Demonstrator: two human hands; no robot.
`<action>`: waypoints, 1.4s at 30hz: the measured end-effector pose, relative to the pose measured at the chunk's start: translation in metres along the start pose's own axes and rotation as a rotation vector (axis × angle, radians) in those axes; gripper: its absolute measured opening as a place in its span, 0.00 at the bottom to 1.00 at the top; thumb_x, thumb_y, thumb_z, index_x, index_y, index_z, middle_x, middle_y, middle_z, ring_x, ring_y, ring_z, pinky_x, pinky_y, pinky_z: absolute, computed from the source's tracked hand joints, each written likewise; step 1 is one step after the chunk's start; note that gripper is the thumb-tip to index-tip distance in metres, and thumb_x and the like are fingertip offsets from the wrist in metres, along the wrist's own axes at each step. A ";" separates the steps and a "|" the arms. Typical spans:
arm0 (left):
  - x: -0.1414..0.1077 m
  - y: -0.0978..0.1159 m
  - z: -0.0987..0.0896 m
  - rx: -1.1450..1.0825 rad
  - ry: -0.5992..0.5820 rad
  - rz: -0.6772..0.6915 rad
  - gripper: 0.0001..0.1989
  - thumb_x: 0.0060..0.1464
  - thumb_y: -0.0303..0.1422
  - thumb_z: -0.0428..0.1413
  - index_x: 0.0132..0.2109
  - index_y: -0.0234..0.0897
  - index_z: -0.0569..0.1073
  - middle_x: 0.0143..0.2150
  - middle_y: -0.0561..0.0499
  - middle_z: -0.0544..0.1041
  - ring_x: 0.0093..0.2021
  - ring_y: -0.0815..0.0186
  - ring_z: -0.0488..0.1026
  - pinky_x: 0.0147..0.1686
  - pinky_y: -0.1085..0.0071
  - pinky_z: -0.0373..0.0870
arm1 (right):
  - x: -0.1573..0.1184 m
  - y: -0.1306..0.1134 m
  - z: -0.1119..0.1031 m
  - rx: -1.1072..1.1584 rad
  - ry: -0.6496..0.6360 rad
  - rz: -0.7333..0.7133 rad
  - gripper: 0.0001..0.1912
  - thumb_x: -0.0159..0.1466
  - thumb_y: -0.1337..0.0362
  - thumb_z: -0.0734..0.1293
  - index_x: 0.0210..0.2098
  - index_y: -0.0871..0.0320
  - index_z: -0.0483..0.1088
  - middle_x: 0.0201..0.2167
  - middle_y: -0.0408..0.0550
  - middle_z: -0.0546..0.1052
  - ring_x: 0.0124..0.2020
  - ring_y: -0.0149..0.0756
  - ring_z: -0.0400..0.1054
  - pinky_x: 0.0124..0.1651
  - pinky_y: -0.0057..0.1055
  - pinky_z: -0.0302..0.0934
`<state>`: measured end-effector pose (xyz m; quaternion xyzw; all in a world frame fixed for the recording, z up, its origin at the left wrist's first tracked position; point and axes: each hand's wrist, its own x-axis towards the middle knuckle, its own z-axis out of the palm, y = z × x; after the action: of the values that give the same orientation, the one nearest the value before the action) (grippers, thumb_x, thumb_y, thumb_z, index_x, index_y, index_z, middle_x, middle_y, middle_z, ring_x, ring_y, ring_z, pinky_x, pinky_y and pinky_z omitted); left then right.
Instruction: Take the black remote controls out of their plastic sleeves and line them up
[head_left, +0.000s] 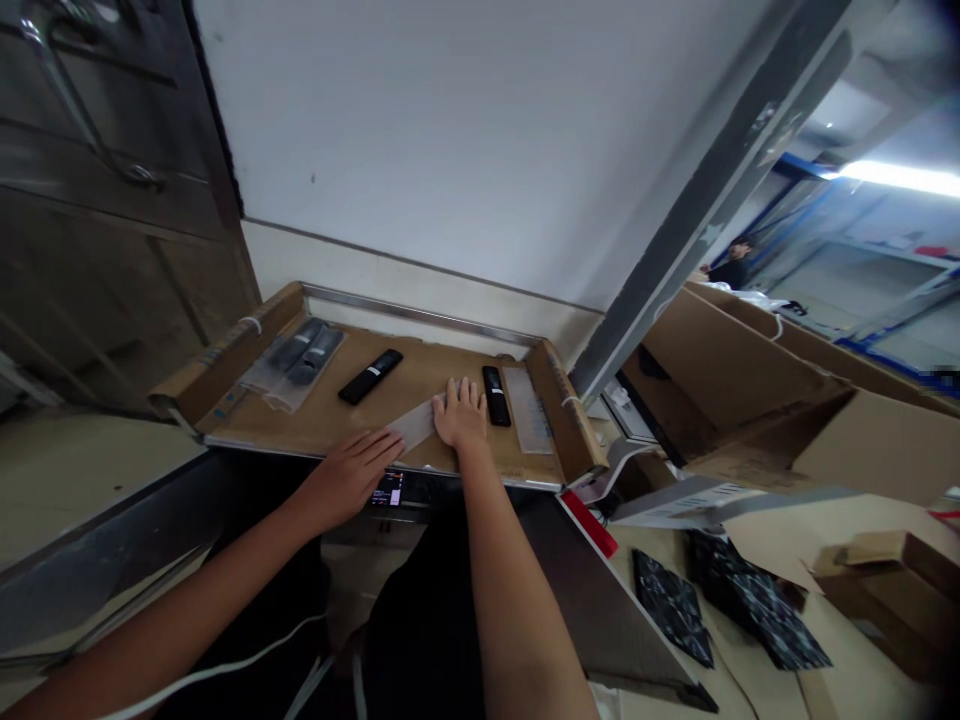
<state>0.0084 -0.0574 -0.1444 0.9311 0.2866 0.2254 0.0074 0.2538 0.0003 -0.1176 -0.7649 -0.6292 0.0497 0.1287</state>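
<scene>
A translucent plastic sleeve (415,423) lies slantwise on the cardboard-covered tray table (300,425). My left hand (358,470) rests at its lower left end, fingers stretched out. On its upper right end my right hand (460,412) lies flat with the fingers spread. One black remote-like device (370,376) lies left of the sleeve, and another black device (496,396) is just right of my right hand. Bagged dark devices (306,352) sit at the tray's left side. A stack of clear sleeves (527,410) lies at the right side.
Cardboard walls edge the tray at left (232,350) and right (566,415). A large open carton (750,380) stands to the right. Black patterned packages (757,600) and a small carton (892,590) lie at lower right. A person (733,268) is in the background.
</scene>
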 end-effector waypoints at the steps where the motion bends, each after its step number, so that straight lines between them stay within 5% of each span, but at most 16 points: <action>1: 0.000 -0.001 0.001 -0.018 0.039 -0.002 0.25 0.68 0.30 0.46 0.69 0.41 0.62 0.69 0.49 0.65 0.70 0.61 0.58 0.69 0.57 0.59 | -0.001 0.000 -0.002 0.015 0.038 -0.008 0.34 0.72 0.50 0.52 0.71 0.63 0.53 0.74 0.61 0.49 0.75 0.53 0.38 0.72 0.52 0.32; 5: 0.000 -0.001 0.004 -0.096 0.200 -0.023 0.18 0.68 0.30 0.48 0.61 0.39 0.72 0.61 0.48 0.74 0.63 0.62 0.68 0.63 0.59 0.67 | -0.018 -0.001 -0.016 0.188 0.346 -0.103 0.26 0.71 0.59 0.53 0.61 0.67 0.66 0.64 0.64 0.66 0.67 0.48 0.55 0.68 0.44 0.46; 9: 0.000 0.005 0.001 -0.093 0.283 -0.022 0.14 0.66 0.28 0.51 0.55 0.38 0.75 0.53 0.47 0.78 0.52 0.62 0.72 0.54 0.60 0.70 | -0.078 -0.008 -0.016 0.606 0.564 -0.031 0.21 0.71 0.53 0.55 0.40 0.61 0.73 0.37 0.54 0.77 0.41 0.41 0.69 0.49 0.37 0.62; 12: -0.002 0.022 0.000 -0.047 0.323 -0.045 0.11 0.65 0.26 0.52 0.50 0.38 0.77 0.48 0.47 0.78 0.46 0.61 0.72 0.47 0.60 0.69 | -0.135 -0.018 0.000 1.064 0.320 0.226 0.27 0.69 0.43 0.56 0.27 0.57 0.69 0.22 0.44 0.70 0.24 0.33 0.63 0.30 0.29 0.59; 15: -0.007 0.060 0.003 -0.067 0.364 -0.094 0.08 0.63 0.26 0.53 0.46 0.38 0.76 0.44 0.47 0.77 0.44 0.61 0.71 0.46 0.60 0.66 | -0.173 -0.027 0.014 1.441 -0.236 0.350 0.29 0.61 0.36 0.63 0.34 0.58 0.72 0.23 0.42 0.72 0.18 0.30 0.61 0.19 0.26 0.52; 18: -0.018 0.104 0.010 -0.208 0.382 -0.089 0.08 0.62 0.24 0.53 0.46 0.38 0.75 0.45 0.47 0.76 0.46 0.62 0.71 0.50 0.61 0.65 | -0.185 -0.027 0.014 1.582 -0.255 0.425 0.25 0.54 0.42 0.71 0.32 0.58 0.71 0.23 0.40 0.71 0.21 0.28 0.64 0.21 0.22 0.55; 22: -0.048 0.130 0.027 -0.411 0.311 -0.088 0.11 0.61 0.24 0.52 0.49 0.39 0.73 0.46 0.46 0.76 0.48 0.62 0.71 0.51 0.63 0.66 | -0.182 -0.010 -0.001 1.469 -0.093 0.476 0.23 0.52 0.44 0.73 0.30 0.58 0.68 0.22 0.40 0.73 0.20 0.31 0.67 0.17 0.22 0.56; 27: -0.077 0.105 0.057 -0.694 -0.115 -0.522 0.10 0.63 0.31 0.48 0.40 0.38 0.74 0.40 0.47 0.77 0.42 0.62 0.74 0.45 0.66 0.69 | -0.159 0.030 -0.030 1.058 0.249 0.411 0.22 0.60 0.44 0.66 0.37 0.59 0.72 0.27 0.47 0.79 0.21 0.35 0.72 0.17 0.25 0.58; 31: -0.077 0.095 0.077 -0.789 -0.231 -0.628 0.10 0.61 0.33 0.48 0.42 0.38 0.74 0.42 0.48 0.78 0.45 0.61 0.74 0.48 0.66 0.68 | -0.118 0.065 -0.045 0.847 0.512 0.492 0.18 0.62 0.49 0.65 0.36 0.59 0.73 0.23 0.48 0.78 0.23 0.38 0.75 0.22 0.27 0.63; 36: -0.081 0.108 0.091 -0.804 -0.302 -0.603 0.09 0.60 0.32 0.49 0.43 0.38 0.73 0.44 0.48 0.78 0.46 0.62 0.73 0.49 0.68 0.66 | -0.074 0.088 -0.041 1.102 0.612 0.709 0.13 0.63 0.55 0.64 0.38 0.59 0.67 0.26 0.49 0.78 0.24 0.40 0.77 0.21 0.28 0.68; 42: -0.083 0.111 0.090 -0.806 -0.315 -0.567 0.10 0.58 0.29 0.49 0.43 0.38 0.73 0.45 0.48 0.77 0.47 0.63 0.72 0.49 0.70 0.65 | -0.074 0.098 -0.028 1.242 0.687 0.734 0.18 0.59 0.57 0.66 0.44 0.59 0.63 0.26 0.40 0.73 0.22 0.38 0.76 0.25 0.32 0.73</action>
<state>0.0449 -0.1846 -0.2437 0.7627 0.4133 0.1641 0.4695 0.3382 -0.0929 -0.1223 -0.6843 -0.1195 0.1922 0.6932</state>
